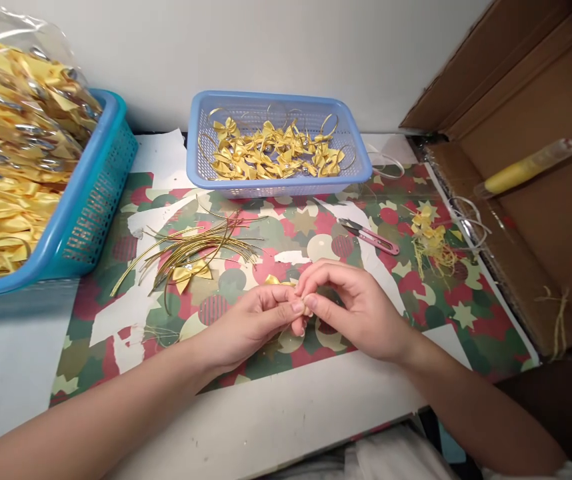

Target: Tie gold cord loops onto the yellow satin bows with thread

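My left hand point(261, 318) and my right hand point(361, 307) meet over the middle of the table, fingertips pinched together. Whatever lies between the fingers is small and mostly hidden. Just behind my left fingers a bit of yellow satin ribbon point(273, 280) shows; whether it is held or lies on the table I cannot tell. To the left, a yellow bow with a silver bell point(191, 272) rests beside a loose bundle of gold wire ties point(201, 241). Pink-handled thread snips point(370, 237) lie beyond my right hand.
A blue basket point(279, 187) of bows with wire loops stands at the back. At left, a larger blue basket point(111, 180) holds bagged bows. Yellow scraps point(431, 240) lie at right, beside a cardboard box point(521, 87) with a yellow tube point(526, 170). Torn patterned paper covers the table.
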`<state>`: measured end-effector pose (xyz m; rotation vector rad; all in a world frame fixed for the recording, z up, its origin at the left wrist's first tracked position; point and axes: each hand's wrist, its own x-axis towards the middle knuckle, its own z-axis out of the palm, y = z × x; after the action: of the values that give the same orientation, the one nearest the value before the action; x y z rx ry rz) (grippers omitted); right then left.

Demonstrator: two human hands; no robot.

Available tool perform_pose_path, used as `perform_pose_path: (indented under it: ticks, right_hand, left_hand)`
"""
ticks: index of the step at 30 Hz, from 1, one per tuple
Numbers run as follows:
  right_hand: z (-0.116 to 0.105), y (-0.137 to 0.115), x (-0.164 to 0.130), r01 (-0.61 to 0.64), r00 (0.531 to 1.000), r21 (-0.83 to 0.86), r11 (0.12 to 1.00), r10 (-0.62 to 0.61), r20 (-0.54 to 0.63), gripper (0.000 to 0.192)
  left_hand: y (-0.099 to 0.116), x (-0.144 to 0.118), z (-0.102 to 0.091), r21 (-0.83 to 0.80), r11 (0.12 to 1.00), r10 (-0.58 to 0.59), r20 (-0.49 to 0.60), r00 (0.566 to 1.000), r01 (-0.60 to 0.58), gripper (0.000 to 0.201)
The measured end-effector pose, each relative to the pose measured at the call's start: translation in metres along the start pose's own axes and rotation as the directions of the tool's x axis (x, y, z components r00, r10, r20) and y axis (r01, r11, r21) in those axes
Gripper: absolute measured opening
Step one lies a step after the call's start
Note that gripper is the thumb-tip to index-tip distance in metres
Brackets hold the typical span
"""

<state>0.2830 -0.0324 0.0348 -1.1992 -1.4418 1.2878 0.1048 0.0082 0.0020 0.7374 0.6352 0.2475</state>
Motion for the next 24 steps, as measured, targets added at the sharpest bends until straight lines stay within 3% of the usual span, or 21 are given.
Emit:
perform_pose_path:
  ticks: [4,8,15,19,22,24]
  right_hand:
    - [-0.002,-0.003,-0.002,0.144,0.989,-0.047,0.988,-0.145,-0.033,0.010]
    - [-0.003,-0.011,-0.009,0.308,0.947,-0.113,0.944,-0.316,-0.055,0.009]
    - [0.014,-0.012,-0.016,0.509,0.857,-0.022,0.860,-0.504,0.108,0.008]
    - [0.024,-0.003,-0.020,0.442,0.866,0.068,0.894,-0.446,0.228,0.007]
    - [0.028,0.008,-0.022,0.215,0.928,0.100,0.971,-0.235,0.288,0.007]
    - [0.029,0.016,-0.021,0.032,0.943,0.197,0.980,-0.095,0.318,0.009]
  left_hand:
    - [0.001,0.001,0.003,-0.042,0.999,0.025,-0.032,0.999,-0.027,0.039]
    - [0.006,0.000,0.007,-0.102,0.992,0.064,-0.093,0.994,-0.074,0.035]
    - [0.020,-0.004,0.011,-0.157,0.953,0.219,-0.230,0.948,-0.258,0.029]
    - [0.033,-0.006,0.010,-0.175,0.919,0.295,-0.284,0.912,-0.352,0.030]
    - [0.041,-0.009,0.008,-0.143,0.905,0.342,-0.314,0.885,-0.401,0.031]
    - [0.045,-0.012,0.007,-0.091,0.897,0.383,-0.328,0.863,-0.432,0.033]
